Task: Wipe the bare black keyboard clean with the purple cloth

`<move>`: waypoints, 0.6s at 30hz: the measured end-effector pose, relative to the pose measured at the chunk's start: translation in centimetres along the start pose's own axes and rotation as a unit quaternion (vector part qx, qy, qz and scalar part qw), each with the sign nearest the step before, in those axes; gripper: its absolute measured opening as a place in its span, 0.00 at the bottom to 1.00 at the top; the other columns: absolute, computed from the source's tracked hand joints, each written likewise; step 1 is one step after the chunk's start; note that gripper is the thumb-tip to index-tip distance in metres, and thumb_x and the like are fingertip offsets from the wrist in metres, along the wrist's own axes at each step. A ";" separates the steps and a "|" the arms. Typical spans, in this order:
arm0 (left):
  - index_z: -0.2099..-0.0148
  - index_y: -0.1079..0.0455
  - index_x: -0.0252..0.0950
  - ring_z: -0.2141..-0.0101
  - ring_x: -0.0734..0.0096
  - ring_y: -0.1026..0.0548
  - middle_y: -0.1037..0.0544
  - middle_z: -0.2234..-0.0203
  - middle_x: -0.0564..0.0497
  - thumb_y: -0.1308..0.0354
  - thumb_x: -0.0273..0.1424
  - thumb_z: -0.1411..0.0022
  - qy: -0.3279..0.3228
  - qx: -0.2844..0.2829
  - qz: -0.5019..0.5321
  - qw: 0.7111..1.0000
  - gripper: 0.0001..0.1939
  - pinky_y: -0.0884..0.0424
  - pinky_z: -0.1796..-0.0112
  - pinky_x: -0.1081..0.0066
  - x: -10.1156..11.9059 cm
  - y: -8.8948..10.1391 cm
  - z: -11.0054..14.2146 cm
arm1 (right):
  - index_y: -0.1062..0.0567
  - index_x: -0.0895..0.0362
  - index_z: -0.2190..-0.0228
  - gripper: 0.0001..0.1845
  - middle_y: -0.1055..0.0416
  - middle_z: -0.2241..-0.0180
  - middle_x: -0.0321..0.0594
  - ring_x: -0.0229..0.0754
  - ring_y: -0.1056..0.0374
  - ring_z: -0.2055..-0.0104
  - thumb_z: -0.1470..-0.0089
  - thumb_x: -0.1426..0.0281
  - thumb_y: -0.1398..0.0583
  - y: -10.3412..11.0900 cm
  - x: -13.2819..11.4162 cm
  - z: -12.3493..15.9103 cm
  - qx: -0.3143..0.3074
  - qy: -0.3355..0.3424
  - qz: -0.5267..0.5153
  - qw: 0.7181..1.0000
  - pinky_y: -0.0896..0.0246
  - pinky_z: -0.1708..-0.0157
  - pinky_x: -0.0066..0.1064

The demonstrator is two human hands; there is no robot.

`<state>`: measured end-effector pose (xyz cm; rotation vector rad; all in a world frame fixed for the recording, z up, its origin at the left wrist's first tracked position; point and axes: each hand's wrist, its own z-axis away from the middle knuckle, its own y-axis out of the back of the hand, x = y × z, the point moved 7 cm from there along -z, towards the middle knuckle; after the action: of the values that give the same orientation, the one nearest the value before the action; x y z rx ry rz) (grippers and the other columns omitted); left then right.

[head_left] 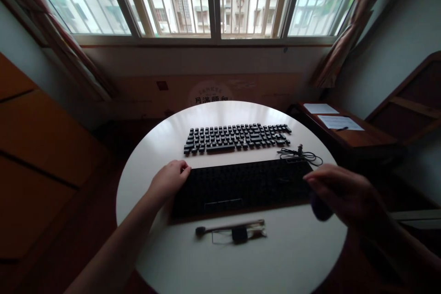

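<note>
A black keyboard base (248, 186) without its keycaps lies across the round white table. My left hand (171, 175) is closed on its upper left corner, thumb and fingers at the edge. Over the base's right end, my right hand (344, 190) is closed on a dark, rounded, bulb-like thing (321, 207); blur and shade hide its exact kind. Behind the base, the loose black keycaps (237, 138) stand in rows in keyboard layout. A coiled black cable (303, 154) rests at the base's upper right corner.
In front of the base lie a thin brush (230, 227), a wire tool (220, 238) and a small dark block (240, 234). The white table (220, 271) has a rounded edge. To the right, a wooden side table (372, 137) bears paper sheets (339, 122) and a pen (342, 128).
</note>
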<state>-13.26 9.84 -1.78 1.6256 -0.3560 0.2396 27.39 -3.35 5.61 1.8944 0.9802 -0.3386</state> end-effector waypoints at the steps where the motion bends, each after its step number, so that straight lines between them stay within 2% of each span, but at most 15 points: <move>1: 0.66 0.24 0.39 0.65 0.57 0.23 0.19 0.66 0.45 0.48 0.40 0.40 0.002 0.006 0.002 1.000 0.14 0.33 0.65 0.66 0.0 0.0 0.1 | 0.22 0.50 0.62 0.05 0.26 0.69 0.41 0.43 0.29 0.70 0.37 0.67 0.40 -1.9 -2.2 0.7 -0.044 0.018 -0.049 0.998 0.32 0.72 0.33; 3: 0.65 0.24 0.39 0.64 0.58 0.23 0.19 0.65 0.45 0.48 0.41 0.39 0.008 0.015 0.003 1.000 0.15 0.33 0.64 0.66 -0.2 -0.2 0.5 | 0.22 0.52 0.62 0.05 0.28 0.71 0.39 0.40 0.31 0.72 0.37 0.69 0.40 -5.4 -6.0 1.9 -0.102 0.060 -0.111 0.987 0.34 0.75 0.30; 5: 0.63 0.24 0.39 0.63 0.58 0.24 0.20 0.63 0.45 0.48 0.41 0.38 0.009 0.027 0.011 1.000 0.15 0.33 0.63 0.66 -0.4 -0.2 0.9 | 0.22 0.53 0.65 0.04 0.28 0.71 0.40 0.41 0.31 0.71 0.39 0.67 0.38 -8.5 -8.7 2.7 -0.136 0.099 -0.130 0.977 0.34 0.72 0.31; 7: 0.61 0.24 0.39 0.62 0.59 0.24 0.21 0.62 0.45 0.48 0.43 0.38 0.002 0.039 0.028 0.999 0.16 0.32 0.61 0.65 -0.6 -0.1 1.2 | 0.22 0.52 0.61 0.07 0.25 0.64 0.43 0.45 0.30 0.64 0.43 0.64 0.36 -11.7 -10.0 3.7 -0.210 0.136 -0.107 0.962 0.32 0.65 0.36; 9: 0.61 0.24 0.38 0.63 0.59 0.24 0.23 0.62 0.45 0.47 0.44 0.38 -0.008 0.058 0.050 0.997 0.17 0.31 0.60 0.65 -0.7 0.2 1.4 | 0.22 0.51 0.57 0.12 0.25 0.53 0.46 0.50 0.30 0.54 0.45 0.63 0.35 -13.7 -10.6 4.8 -0.264 0.195 -0.059 0.943 0.32 0.55 0.42; 11: 0.61 0.24 0.38 0.64 0.60 0.25 0.23 0.63 0.46 0.48 0.43 0.38 -0.012 0.082 0.065 0.994 0.17 0.31 0.59 0.65 -0.9 0.5 1.6 | 0.22 0.50 0.56 0.12 0.27 0.47 0.47 0.53 0.32 0.48 0.43 0.66 0.36 -14.1 -10.4 5.6 -0.271 0.250 -0.002 0.930 0.35 0.50 0.46; 13: 0.61 0.25 0.37 0.65 0.62 0.25 0.24 0.63 0.46 0.49 0.42 0.37 -0.012 0.102 0.066 0.993 0.16 0.30 0.59 0.65 -1.0 0.7 1.7 | 0.23 0.49 0.54 0.13 0.29 0.43 0.49 0.55 0.33 0.45 0.42 0.66 0.36 -13.4 -9.9 5.8 -0.264 0.270 0.039 0.925 0.36 0.48 0.47; 16: 0.63 0.25 0.38 0.67 0.64 0.26 0.25 0.63 0.46 0.50 0.40 0.37 -0.004 0.117 0.044 0.992 0.16 0.30 0.59 0.65 -1.1 1.0 1.7 | 0.24 0.48 0.49 0.23 0.33 0.38 0.51 0.56 0.33 0.44 0.46 0.58 0.33 -11.5 -9.6 5.3 -0.269 0.294 0.039 0.916 0.34 0.49 0.46; 18: 0.64 0.25 0.38 0.68 0.64 0.27 0.25 0.64 0.47 0.50 0.40 0.37 0.003 0.129 0.037 0.991 0.15 0.30 0.60 0.65 -1.0 1.2 1.7 | 0.25 0.48 0.47 0.27 0.35 0.37 0.51 0.58 0.33 0.42 0.46 0.53 0.33 -9.4 -9.6 4.5 -0.242 0.312 0.021 0.918 0.33 0.49 0.46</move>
<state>-14.76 8.14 -1.20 1.8681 -0.3929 0.3578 14.94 -9.64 3.20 1.5684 1.2873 0.5365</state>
